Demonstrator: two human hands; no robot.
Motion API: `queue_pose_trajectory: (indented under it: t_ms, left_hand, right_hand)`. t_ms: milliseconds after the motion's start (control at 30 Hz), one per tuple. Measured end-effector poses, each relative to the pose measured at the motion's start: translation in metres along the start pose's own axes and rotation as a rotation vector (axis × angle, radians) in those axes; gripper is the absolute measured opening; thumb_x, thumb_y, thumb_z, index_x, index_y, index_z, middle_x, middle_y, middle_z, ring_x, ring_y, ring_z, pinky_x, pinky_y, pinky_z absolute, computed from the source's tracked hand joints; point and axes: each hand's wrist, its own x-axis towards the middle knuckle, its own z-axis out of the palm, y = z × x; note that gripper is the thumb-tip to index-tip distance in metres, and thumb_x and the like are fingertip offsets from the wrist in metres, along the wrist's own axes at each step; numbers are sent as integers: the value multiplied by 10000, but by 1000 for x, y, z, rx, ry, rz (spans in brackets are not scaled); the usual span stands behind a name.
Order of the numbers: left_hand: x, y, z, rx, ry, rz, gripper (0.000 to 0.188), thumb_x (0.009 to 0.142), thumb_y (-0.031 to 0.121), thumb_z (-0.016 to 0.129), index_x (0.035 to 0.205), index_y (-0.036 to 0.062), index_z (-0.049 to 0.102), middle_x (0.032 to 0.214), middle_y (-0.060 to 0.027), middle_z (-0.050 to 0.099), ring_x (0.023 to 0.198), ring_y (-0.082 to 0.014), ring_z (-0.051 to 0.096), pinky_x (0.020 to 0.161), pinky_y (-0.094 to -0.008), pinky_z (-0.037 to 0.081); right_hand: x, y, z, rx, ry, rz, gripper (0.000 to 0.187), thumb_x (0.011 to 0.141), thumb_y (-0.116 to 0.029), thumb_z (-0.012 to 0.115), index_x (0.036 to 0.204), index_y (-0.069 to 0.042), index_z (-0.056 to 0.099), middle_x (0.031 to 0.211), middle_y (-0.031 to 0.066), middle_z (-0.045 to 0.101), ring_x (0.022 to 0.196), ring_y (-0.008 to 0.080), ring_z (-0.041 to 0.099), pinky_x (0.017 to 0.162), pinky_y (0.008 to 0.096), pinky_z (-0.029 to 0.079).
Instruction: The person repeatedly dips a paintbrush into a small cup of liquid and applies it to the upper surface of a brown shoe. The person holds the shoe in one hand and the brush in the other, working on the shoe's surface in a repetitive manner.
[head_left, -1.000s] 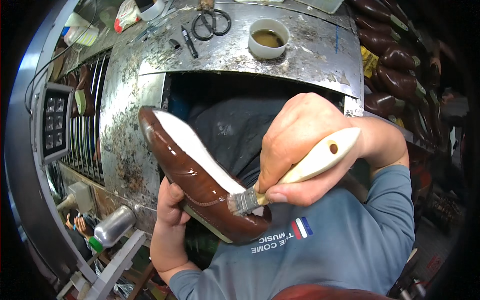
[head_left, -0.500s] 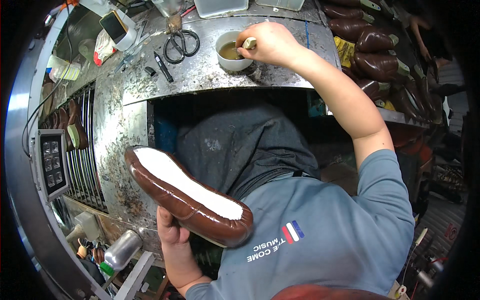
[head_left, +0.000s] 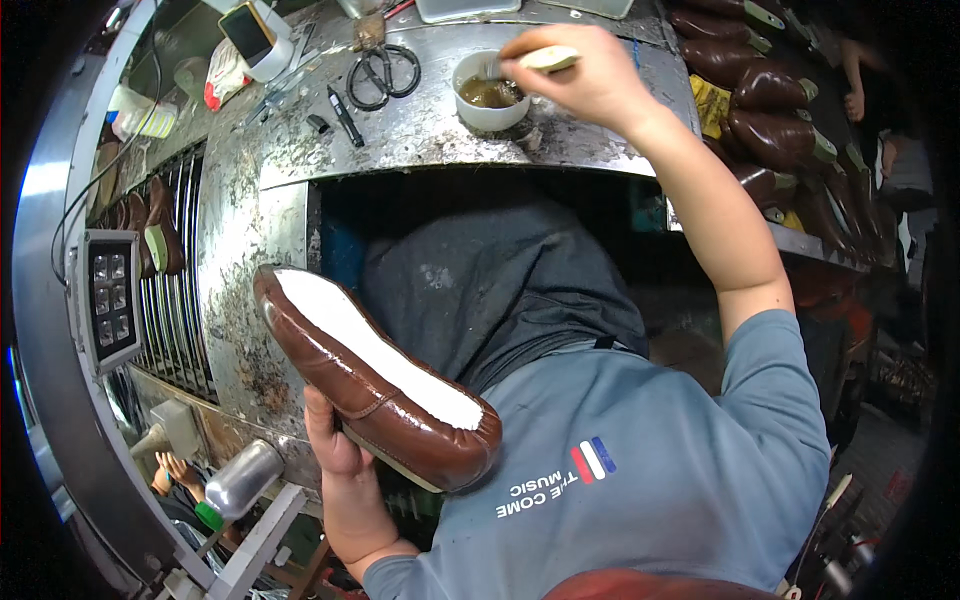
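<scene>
My left hand (head_left: 338, 440) is closed around the underside of a glossy brown leather shoe upper on a last (head_left: 400, 420). Its white bottom (head_left: 375, 350) faces up, and the toe end points toward my belly. Over the bench, my right hand (head_left: 590, 80) grips a brush with a pale handle (head_left: 550, 58). The brush's head is at the far rim of a small white bowl (head_left: 490, 119), which contains yellowish-brown liquid (head_left: 492, 93). Whether the bristles touch the liquid is hard to make out.
Black-handled scissors (head_left: 384, 77), a black marker (head_left: 346, 117) and a phone (head_left: 247, 32) are on or beside the metal bench (head_left: 250, 230). Several brown lasted shoes (head_left: 765, 85) crowd the right side. A lamp (head_left: 110, 298) stands at the left, near a metal bottle (head_left: 245, 483).
My right hand has drawn the brush up toward the bowl's far rim, and its handle now lies flatter. The shoe stays in my left hand, turned slightly. The whole view has shifted a little.
</scene>
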Motion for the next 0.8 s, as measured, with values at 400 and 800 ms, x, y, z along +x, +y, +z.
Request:
queue_pose_trajectory:
  t_ms: [400, 800]
  left_hand:
    - [-4, 6, -2, 112, 125, -39, 627, 1064, 533, 360, 1460, 55, 450, 1397, -141, 562, 1251, -295, 570, 1061, -466, 466]
    - [4, 4, 18, 140, 240, -62, 645, 1032, 476, 510, 1430, -26, 439, 1355, -177, 582, 1193, -283, 609, 1040, -443, 484]
  right_hand:
    - [-2, -75, -29, 570, -275, -50, 222, 880, -140, 777, 1063, -18, 744, 973, 69, 746, 891, 121, 697, 785, 246, 550]
    - [-6, -156, -24, 957, -325, -366, 106, 818, -111, 784, 803, -22, 728, 723, 80, 697, 600, 238, 682, 549, 306, 546]
